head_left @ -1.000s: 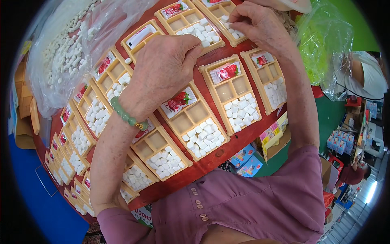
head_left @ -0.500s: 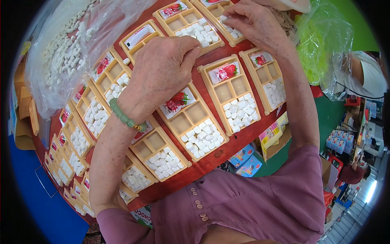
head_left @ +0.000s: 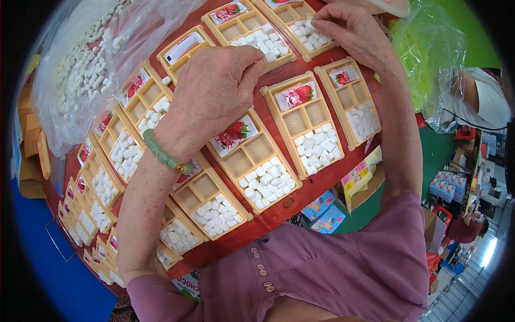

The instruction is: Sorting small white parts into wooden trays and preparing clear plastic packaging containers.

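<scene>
Yellow compartment trays [head_left: 279, 155] are laid out in tight rows on the red desk [head_left: 279, 212], edge to edge, so that each can be reached without shifting the others. Each tray is set the same way round: a strawberry-print sachet [head_left: 294, 94] sits in the end slot, the middle slots are bare, and white candy pieces [head_left: 316, 151] are heaped in the large compartment at the other end

The left hand [head_left: 212, 99] is held palm down over a tray in the second row, fingers curled and pinched toward the thumb above the candy pieces of the tray further up [head_left: 252, 33]; whether a piece is gripped cannot be told, since the fingertips are turned away from the camera. A green bead bracelet [head_left: 165, 157] is worn at that wrist

The right hand [head_left: 351, 29] is stretched to the far row, thumb and forefinger closed on white pieces in the top tray [head_left: 303, 27], the other fingers tucked in so the heap stays in view

The bulk supply is kept in a clear plastic bag [head_left: 91, 59] at the far left, mouth toward the trays, probably for short reach. A second clear bag with green content [head_left: 429, 53] lies at the right edge. Another person's sleeve [head_left: 491, 99] is seen beyond it
</scene>
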`<state>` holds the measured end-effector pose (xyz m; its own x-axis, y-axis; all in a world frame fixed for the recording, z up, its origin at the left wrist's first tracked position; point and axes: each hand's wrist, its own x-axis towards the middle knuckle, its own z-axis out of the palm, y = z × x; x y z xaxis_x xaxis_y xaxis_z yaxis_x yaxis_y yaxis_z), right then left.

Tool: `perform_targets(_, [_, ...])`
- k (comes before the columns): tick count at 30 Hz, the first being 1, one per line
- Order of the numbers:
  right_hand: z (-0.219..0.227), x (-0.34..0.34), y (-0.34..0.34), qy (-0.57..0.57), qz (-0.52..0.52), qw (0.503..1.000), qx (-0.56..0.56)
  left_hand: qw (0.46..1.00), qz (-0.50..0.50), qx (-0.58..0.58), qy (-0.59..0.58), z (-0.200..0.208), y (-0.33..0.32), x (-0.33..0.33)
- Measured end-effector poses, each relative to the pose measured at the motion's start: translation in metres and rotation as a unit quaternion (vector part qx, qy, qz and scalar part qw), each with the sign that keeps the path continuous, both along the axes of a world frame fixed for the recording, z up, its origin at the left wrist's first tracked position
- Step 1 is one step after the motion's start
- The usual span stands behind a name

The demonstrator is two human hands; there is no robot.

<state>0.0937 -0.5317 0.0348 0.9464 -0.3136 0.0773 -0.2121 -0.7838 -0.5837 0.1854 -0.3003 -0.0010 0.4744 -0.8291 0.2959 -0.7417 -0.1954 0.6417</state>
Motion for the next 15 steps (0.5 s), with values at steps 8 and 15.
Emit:
perform_targets(8, [0.007,0.000,0.013,0.037,0.022,0.994,-0.100,1.000,0.005,-0.001,-0.003,0.000,0.001,-0.001])
perform_targets(15, [0.011,0.003,0.021,0.045,0.026,0.989,-0.139,1.000,0.009,-0.004,-0.013,-0.001,0.003,0.000])
